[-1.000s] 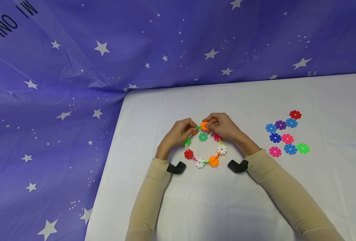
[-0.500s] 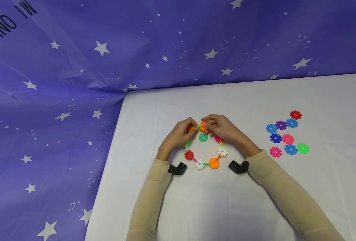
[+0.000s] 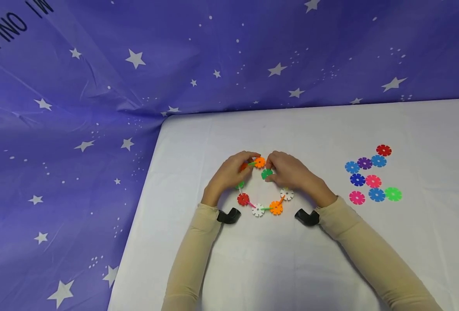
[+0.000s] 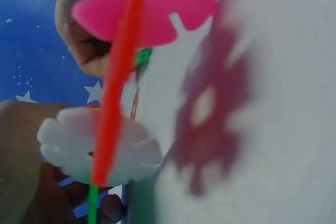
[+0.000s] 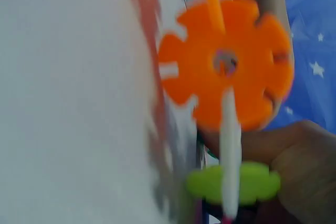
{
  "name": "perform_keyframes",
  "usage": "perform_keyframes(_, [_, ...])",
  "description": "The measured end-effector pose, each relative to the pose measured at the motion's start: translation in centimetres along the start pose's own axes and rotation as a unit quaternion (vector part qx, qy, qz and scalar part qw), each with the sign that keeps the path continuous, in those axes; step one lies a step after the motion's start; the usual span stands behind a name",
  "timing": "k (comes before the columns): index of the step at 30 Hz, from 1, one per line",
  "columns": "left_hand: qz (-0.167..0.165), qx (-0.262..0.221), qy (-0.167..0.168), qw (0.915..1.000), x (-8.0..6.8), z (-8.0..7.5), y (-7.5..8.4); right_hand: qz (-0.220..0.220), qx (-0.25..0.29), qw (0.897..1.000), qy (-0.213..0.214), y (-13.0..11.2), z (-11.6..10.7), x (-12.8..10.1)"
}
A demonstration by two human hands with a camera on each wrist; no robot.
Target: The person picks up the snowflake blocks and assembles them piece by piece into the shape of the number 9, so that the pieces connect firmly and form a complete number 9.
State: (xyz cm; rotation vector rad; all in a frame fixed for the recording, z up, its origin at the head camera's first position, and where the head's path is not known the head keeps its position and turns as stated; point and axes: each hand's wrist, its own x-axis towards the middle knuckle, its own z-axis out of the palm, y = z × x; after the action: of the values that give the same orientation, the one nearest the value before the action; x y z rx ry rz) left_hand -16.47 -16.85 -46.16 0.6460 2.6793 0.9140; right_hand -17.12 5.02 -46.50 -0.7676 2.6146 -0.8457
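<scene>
My left hand (image 3: pixel 229 172) pinches the far-left part of a ring of interlocking plastic snowflake discs, next to an orange disc (image 3: pixel 259 162). My right hand (image 3: pixel 291 172) pinches a green snowflake disc (image 3: pixel 266 173) just below and right of that orange one. Along the ring's near side run a red disc (image 3: pixel 243 199), a white disc (image 3: pixel 258 210) and another orange disc (image 3: pixel 276 207), joined by edge-on discs. A second white disc (image 3: pixel 286 194) lies below my right hand, which hides the ring's right side. The left wrist view shows a pink disc (image 4: pixel 152 9) close up.
Loose snowflake discs lie on the white table to the right, among them a red one (image 3: pixel 383 150), a purple one (image 3: pixel 365 163) and a light green one (image 3: pixel 393 194). A purple star-patterned cloth (image 3: pixel 213 52) hangs behind the table and at its left.
My right hand has let go of the ring's far orange disc and taken hold of the green disc that lay inside the ring. My left hand keeps its hold.
</scene>
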Motion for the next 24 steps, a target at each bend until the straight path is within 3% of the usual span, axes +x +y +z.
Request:
perform_keyframes(4, [0.005,0.013,0.006,0.9999,0.0,0.3,-0.1,0.002,0.042,0.999,0.02,1.2,-0.9,0.0])
perform_keyframes(8, [0.007,0.028,0.016,0.9995,0.1,0.7,0.1,-0.028,0.059,0.998,0.026,2.1,-1.6,0.0])
perform_keyframes(14, [0.01,0.042,0.028,0.9987,0.3,0.8,0.6,-0.068,0.063,0.996,0.001,2.4,-1.8,0.0])
perform_keyframes(24, [-0.007,0.035,0.043,0.9984,0.2,0.8,0.8,-0.076,0.07,0.994,0.025,2.2,-1.4,-0.1])
